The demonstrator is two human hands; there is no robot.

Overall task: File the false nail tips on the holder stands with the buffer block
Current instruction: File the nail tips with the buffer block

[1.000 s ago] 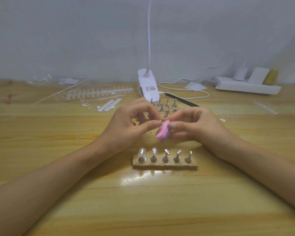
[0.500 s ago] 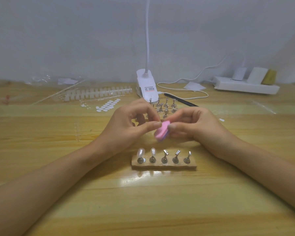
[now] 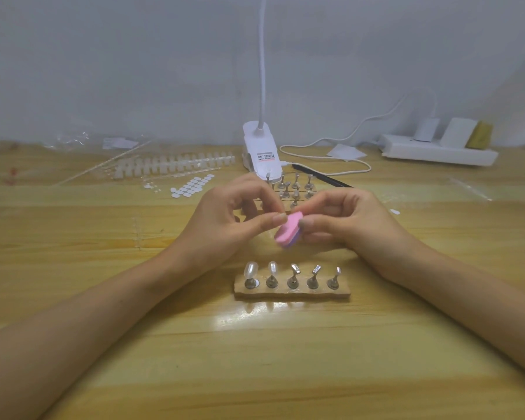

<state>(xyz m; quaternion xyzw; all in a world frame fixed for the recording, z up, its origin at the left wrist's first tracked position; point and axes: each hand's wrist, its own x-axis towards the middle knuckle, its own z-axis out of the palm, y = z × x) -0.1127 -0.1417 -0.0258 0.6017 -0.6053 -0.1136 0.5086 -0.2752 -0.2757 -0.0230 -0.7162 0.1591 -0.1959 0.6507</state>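
Single head-worn wide-angle cam, up close over the worktop [image 3: 73,298], looking forward and down toward the wall [image 3: 103,71] at the far edge. Left hand [image 3: 222,225] and right hand [image 3: 355,225] sit dead centre, forearms entering from the bottom corners.
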